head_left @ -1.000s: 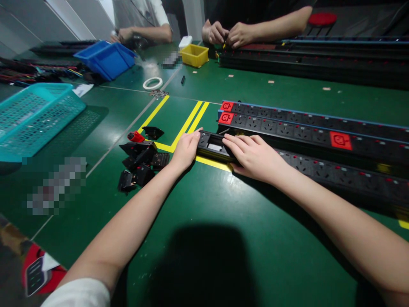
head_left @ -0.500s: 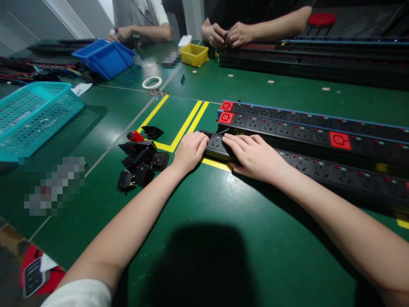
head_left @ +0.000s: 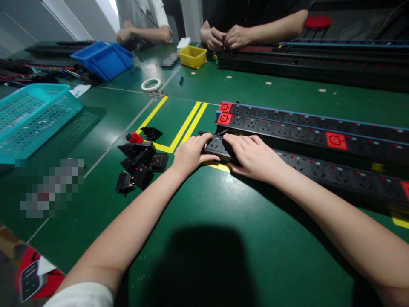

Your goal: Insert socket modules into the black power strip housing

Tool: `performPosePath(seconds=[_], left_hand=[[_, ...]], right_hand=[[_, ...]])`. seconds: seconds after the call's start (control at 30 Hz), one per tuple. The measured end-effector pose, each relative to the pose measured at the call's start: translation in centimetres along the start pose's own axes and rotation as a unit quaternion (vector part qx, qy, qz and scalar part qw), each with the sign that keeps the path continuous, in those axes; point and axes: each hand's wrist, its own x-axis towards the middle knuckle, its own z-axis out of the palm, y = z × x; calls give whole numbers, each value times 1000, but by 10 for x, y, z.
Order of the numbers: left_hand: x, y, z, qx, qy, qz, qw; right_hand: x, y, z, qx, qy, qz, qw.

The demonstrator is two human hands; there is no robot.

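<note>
While two people sit at the far side of the green table (head_left: 207, 238), the person nearest me has both hands on the closest socket strip (head_left: 319, 170), a long black bar that lies straight ahead of them. Its long axis runs crosswise, from a left end by the left hand (head_left: 190, 153) out past the right hand (head_left: 255, 157) to the right, angling slightly back toward the person. Most of its length lies beyond the right hand, so the left is the one nearer the end. That left hand is partly closed around the end, fingertips over the top and thumb along the near side; I cannot tell how hard it presses. The right hand lies across the bar a little further along, fingers together on the top face and thumb down the near side, gripping it across its width. Between the two hands, one socket face (head_left: 217, 144) shows. Just behind lie a middle strip (head_left: 284, 131) and a rear strip (head_left: 287, 115), roughly parallel, each with a red outlet at its left end. To the left of the left hand, near its wrist and apart from it, sits a heap of loose black socket pieces (head_left: 137, 155), with a red one (head_left: 134, 137) among them.
</note>
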Motion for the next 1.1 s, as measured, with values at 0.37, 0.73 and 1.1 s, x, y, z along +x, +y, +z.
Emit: performPosePath(seconds=[0.37,0.73,1.1], left_hand=[[0,3,-6,39,7,36,999],[-5,-2,4,25,61,109,992],[-7,3,4,35,45,220,974]], right_hand=[[0,0,0,9,-9,6,1000],[0,-1,0,4,0,2,1000],[-1,0,1,7,20,-6,1000]])
